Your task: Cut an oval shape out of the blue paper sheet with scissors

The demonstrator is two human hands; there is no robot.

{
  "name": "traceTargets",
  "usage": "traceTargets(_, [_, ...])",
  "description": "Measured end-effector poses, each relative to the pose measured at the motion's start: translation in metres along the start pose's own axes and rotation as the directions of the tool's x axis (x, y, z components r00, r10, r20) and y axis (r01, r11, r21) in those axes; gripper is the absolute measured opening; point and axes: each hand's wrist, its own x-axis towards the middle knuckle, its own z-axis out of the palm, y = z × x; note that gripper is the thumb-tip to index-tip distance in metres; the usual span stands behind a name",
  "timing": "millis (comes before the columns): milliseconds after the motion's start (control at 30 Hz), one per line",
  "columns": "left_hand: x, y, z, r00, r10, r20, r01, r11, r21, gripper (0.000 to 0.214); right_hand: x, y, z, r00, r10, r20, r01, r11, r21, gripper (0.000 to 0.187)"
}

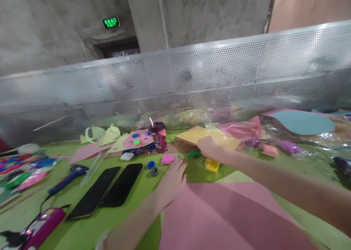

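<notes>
My left hand point(172, 180) lies with its fingers stretched out on the green tabletop, at the upper left edge of a large pink sheet of paper point(225, 213). Just past its fingertips is a small pack of pink clay point(168, 159). My right hand point(210, 148) reaches further out, fingers closed at the near edge of a yellow sheet of paper point(204, 133), which looks slightly raised there. Beside that hand are a green lump point(194, 153) and a yellow packet point(212, 165). The right fingertips are partly hidden.
A lidded purple cup with a straw point(159, 137) stands before the perforated metal panel point(192, 85). Two black phones point(122, 184), a blue glue gun point(68, 177) and a purple power strip point(45, 228) lie left. Clay packets point(289, 146) and a light blue oval point(304, 122) are right.
</notes>
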Motion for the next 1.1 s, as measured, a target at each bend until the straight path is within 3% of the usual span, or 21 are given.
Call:
traceTargets(167, [-0.001, -0.001, 0.000, 0.999, 0.048, -0.010, -0.048, 0.998, 0.030, 0.040, 0.003, 0.014, -0.016, 0.992, -0.086, -0.095, 0.074, 0.989, -0.129, 0.016])
traceTargets(267, [-0.002, -0.002, 0.001, 0.999, 0.035, -0.013, -0.034, 0.999, 0.011, 0.039, 0.005, 0.031, -0.016, 0.982, -0.143, -0.126, 0.124, 0.981, -0.149, 0.022])
traceTargets(467, [-0.005, 0.000, 0.000, 1.000, 0.012, -0.008, -0.012, 0.999, -0.040, 0.039, 0.010, 0.075, 0.019, 0.974, -0.164, -0.154, 0.149, 0.984, -0.102, 0.038])
traceTargets(667, [-0.004, -0.002, -0.001, 1.000, 0.007, 0.001, -0.007, 0.998, -0.062, 0.040, 0.016, 0.090, 0.044, 0.990, -0.054, -0.129, 0.062, 0.996, 0.057, 0.036])
traceTargets(833, [-0.005, 0.002, -0.004, 1.000, -0.021, 0.015, 0.023, 0.993, -0.112, 0.043, 0.017, 0.101, 0.021, 0.999, -0.046, -0.022, 0.050, 0.966, 0.253, 0.033])
traceTargets(900, [-0.007, 0.008, -0.007, 0.998, -0.053, 0.030, 0.057, 0.986, -0.155, 0.046, 0.013, 0.103, 0.006, 0.999, -0.027, -0.037, 0.037, 0.953, 0.300, 0.036])
traceTargets(1000, [-0.013, 0.020, -0.014, 0.990, -0.020, 0.138, 0.052, 0.972, -0.227, 0.055, -0.005, 0.096, -0.013, 0.993, 0.019, -0.116, 0.022, 0.941, 0.338, 0.043])
traceTargets(1100, [-0.020, 0.031, -0.021, 0.954, 0.096, 0.285, -0.032, 0.975, -0.221, 0.068, -0.045, 0.074, -0.019, 0.990, -0.026, -0.138, 0.076, 0.924, 0.374, 0.042])
